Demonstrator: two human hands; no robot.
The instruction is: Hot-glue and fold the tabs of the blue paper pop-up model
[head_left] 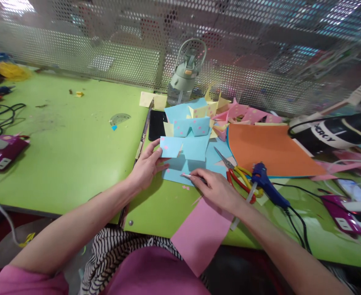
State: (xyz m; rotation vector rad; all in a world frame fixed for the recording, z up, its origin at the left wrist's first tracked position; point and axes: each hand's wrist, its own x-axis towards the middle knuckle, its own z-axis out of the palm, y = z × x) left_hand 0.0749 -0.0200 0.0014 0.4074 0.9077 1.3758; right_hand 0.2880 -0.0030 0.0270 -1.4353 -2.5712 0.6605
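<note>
Holding blue paper (170, 146) (pink-dotted) is the left hand (146, 167).

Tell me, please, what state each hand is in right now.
Left hand: closed, holding a pink-spotted blue card by its edge.
Right hand: closed, holding a slim, pointed tool.

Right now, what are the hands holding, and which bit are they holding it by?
The left hand holds a pink-spotted blue paper by its left edge; the right hand holds a thin tool just behind its tip.
</note>
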